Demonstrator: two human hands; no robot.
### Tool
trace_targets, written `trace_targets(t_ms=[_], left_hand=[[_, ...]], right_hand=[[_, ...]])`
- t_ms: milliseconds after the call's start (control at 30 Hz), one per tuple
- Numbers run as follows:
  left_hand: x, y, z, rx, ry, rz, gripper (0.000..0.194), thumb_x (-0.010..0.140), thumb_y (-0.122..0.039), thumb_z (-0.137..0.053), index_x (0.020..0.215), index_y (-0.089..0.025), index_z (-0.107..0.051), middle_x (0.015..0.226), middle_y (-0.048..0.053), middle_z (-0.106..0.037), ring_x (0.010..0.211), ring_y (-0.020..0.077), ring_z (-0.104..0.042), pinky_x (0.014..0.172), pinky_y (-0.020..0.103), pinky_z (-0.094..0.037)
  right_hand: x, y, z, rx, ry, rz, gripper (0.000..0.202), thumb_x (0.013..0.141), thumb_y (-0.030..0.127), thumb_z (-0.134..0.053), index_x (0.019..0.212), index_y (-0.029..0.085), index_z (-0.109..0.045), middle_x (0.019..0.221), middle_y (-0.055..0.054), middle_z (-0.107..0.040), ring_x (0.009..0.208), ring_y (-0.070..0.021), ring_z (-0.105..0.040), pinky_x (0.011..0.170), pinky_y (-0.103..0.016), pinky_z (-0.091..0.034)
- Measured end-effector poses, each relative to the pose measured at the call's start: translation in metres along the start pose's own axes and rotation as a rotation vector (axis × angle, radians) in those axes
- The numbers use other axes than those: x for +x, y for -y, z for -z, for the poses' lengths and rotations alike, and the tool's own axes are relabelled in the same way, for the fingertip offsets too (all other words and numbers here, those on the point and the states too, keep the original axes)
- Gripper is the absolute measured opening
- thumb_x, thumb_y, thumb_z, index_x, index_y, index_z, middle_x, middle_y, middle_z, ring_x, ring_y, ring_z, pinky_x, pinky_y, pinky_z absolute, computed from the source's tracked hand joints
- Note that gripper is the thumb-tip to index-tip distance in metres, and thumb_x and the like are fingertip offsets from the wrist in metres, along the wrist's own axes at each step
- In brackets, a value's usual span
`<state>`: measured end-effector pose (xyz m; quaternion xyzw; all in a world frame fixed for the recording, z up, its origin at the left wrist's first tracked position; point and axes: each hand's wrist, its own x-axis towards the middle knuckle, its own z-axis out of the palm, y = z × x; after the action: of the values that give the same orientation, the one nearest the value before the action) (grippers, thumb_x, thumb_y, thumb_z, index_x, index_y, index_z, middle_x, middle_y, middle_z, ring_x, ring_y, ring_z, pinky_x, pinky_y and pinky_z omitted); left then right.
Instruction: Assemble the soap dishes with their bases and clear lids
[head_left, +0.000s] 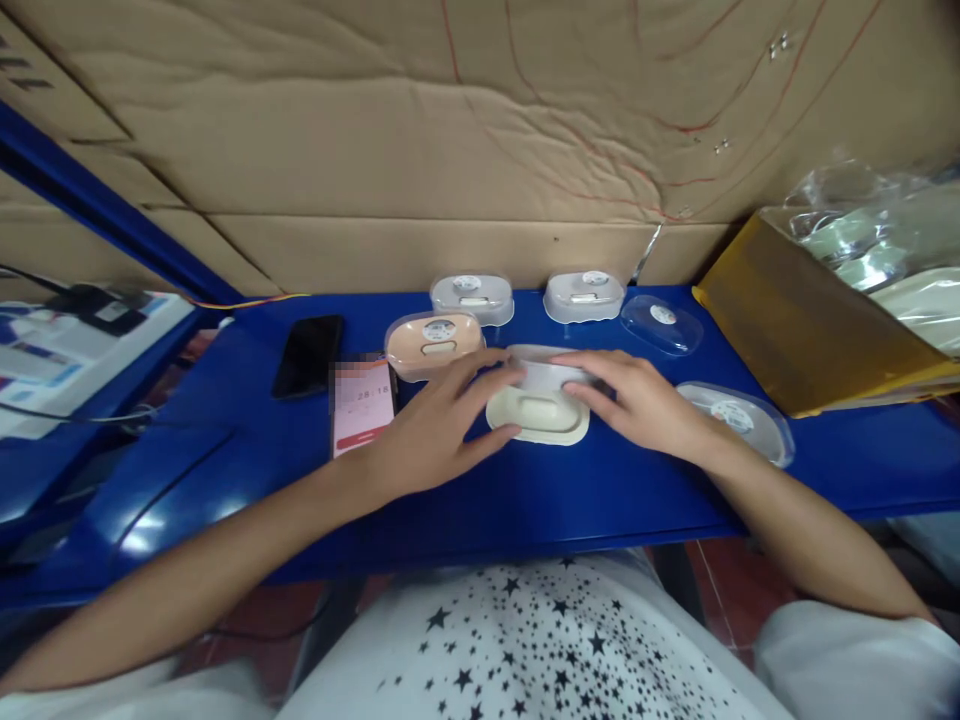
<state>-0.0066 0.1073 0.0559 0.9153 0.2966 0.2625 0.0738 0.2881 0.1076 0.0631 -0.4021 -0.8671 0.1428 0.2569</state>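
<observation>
A pale oval plastic container is tilted between my hands, above a cream oval base with a raised middle that lies on the blue table. My right hand grips its right end between thumb and fingers. At the left end, my left hand has its fingertips against the container, its thumb low near the base's left edge. Fingers partly hide both ends. Behind my left hand sits a peach container under a clear lid with a round label.
Two white lidded containers stand at the back. A clear lid and a labelled white container lie right, near a box of plastic-wrapped pieces. Left are a black phone and a lit phone.
</observation>
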Motion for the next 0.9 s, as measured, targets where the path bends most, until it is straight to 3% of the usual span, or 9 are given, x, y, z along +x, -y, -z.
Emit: trace_targets(t_ms=[100,200,267,367,567,667,767,900], left_hand=[[-0.016,0.004,-0.006,0.210,0.141,-0.082,0.041,0.108,-0.035,-0.067,0.147,-0.023,-0.061,0.167,0.020,-0.048,0.156,0.0422,-0.046,0.125,0.067,-0.043],[-0.022,0.014,-0.012,0.234,0.223,-0.105,0.026,0.108,-0.034,-0.066,0.130,-0.021,-0.071,0.146,0.016,-0.068,0.136,0.0379,-0.065,0.114,0.059,-0.055],[-0.024,0.018,-0.013,0.224,0.202,-0.078,0.020,0.109,-0.031,-0.065,0.124,-0.019,-0.072,0.130,0.014,-0.074,0.119,0.0329,-0.073,0.104,0.050,-0.061],[-0.025,0.016,-0.011,0.221,0.137,-0.043,0.026,0.107,-0.029,-0.068,0.130,-0.018,-0.067,0.130,0.015,-0.071,0.111,0.0303,-0.075,0.097,0.045,-0.063],[-0.020,0.015,-0.008,0.253,0.051,-0.134,0.056,0.101,-0.031,-0.078,0.151,-0.024,-0.054,0.157,0.021,-0.053,0.147,0.0401,-0.056,0.115,0.058,-0.056],[-0.019,0.026,-0.008,0.187,0.105,-0.177,0.045,0.105,-0.031,-0.073,0.147,-0.024,-0.061,0.156,0.018,-0.059,0.145,0.0369,-0.060,0.119,0.057,-0.053],[-0.020,0.035,-0.011,0.104,0.104,-0.194,0.032,0.105,-0.032,-0.071,0.136,-0.020,-0.071,0.145,0.017,-0.069,0.136,0.0342,-0.067,0.117,0.053,-0.056],[-0.021,0.035,-0.014,0.101,0.079,-0.237,0.030,0.106,-0.025,-0.068,0.135,-0.020,-0.071,0.137,0.014,-0.074,0.132,0.0299,-0.070,0.114,0.046,-0.057]], right_hand=[[-0.001,-0.008,0.002,-0.155,-0.044,-0.096,0.037,0.111,0.034,-0.056,0.145,0.027,-0.069,0.140,-0.010,-0.077,0.124,-0.0341,-0.075,0.107,-0.055,-0.058],[-0.001,-0.012,-0.002,-0.203,-0.006,-0.096,0.036,0.110,0.034,-0.058,0.142,0.023,-0.071,0.141,-0.012,-0.076,0.128,-0.0347,-0.073,0.108,-0.055,-0.058],[-0.001,-0.008,-0.006,-0.192,0.038,-0.056,0.034,0.111,0.034,-0.058,0.141,0.024,-0.071,0.142,-0.011,-0.076,0.130,-0.0338,-0.072,0.109,-0.054,-0.057],[-0.003,0.007,-0.011,-0.154,0.069,-0.002,0.035,0.112,0.034,-0.057,0.144,0.030,-0.069,0.143,-0.008,-0.076,0.129,-0.0321,-0.073,0.109,-0.055,-0.056],[-0.008,0.029,-0.023,-0.153,0.078,0.173,0.034,0.114,0.030,-0.055,0.144,0.033,-0.070,0.135,-0.006,-0.079,0.123,-0.0279,-0.075,0.105,-0.050,-0.059],[-0.010,0.030,-0.024,-0.130,0.134,0.295,0.041,0.114,0.029,-0.056,0.153,0.032,-0.063,0.141,-0.007,-0.076,0.128,-0.0270,-0.072,0.110,-0.050,-0.059],[-0.011,0.029,-0.019,-0.166,0.201,0.309,0.048,0.113,0.029,-0.057,0.161,0.032,-0.055,0.143,-0.008,-0.074,0.130,-0.0275,-0.070,0.113,-0.051,-0.058],[-0.015,0.032,-0.018,-0.332,0.245,0.277,0.040,0.112,0.029,-0.056,0.152,0.025,-0.065,0.133,-0.013,-0.078,0.121,-0.0313,-0.072,0.104,-0.052,-0.059]])
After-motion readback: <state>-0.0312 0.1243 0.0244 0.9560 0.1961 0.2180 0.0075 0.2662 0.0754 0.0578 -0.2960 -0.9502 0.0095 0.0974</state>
